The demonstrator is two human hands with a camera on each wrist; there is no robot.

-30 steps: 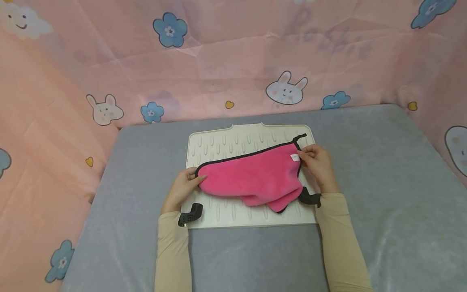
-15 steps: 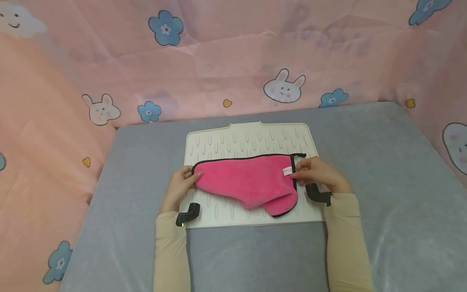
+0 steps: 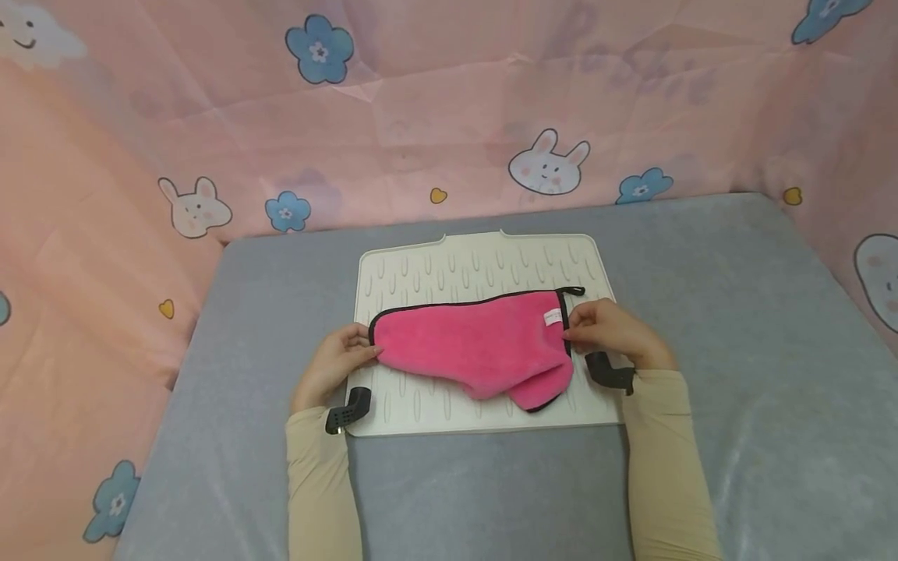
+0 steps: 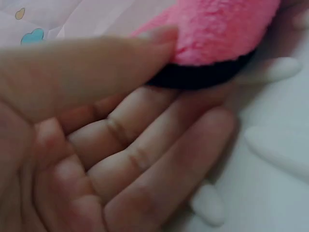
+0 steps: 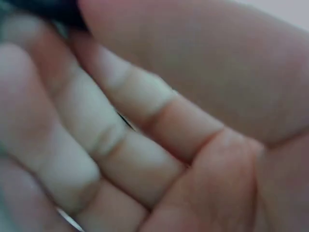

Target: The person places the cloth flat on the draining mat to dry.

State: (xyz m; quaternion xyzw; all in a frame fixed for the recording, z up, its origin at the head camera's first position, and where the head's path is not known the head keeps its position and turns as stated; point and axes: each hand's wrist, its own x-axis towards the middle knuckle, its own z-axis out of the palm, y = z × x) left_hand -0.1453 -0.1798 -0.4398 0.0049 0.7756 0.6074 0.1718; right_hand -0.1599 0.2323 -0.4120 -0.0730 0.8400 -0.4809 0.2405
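Note:
A pink plush towel (image 3: pixel 463 343) with black edging lies folded over the cream ribbed mat (image 3: pixel 414 273). It has a white label and a black hanging loop (image 3: pixel 574 291) at its right end. My left hand (image 3: pixel 335 360) pinches the towel's left edge; in the left wrist view the thumb lies over the black trim (image 4: pixel 198 77) and the fingers reach beneath it. At the opposite end, my right hand (image 3: pixel 617 331) pinches the black right edge just below the label. Only a dark bit of that trim (image 5: pixel 63 12) shows in the right wrist view.
A grey cloth-covered table (image 3: pixel 491 499) surrounds the mat. Behind and at the sides hangs a pink printed curtain (image 3: pixel 421 93). Each wrist carries a black camera mount, one left (image 3: pixel 348 409) and one right (image 3: pixel 609 372).
The towel's right end has come down toward me with my right hand, so its top edge lies more level. Most recently, my left hand has shifted slightly left and its thumb covers less of the towel.

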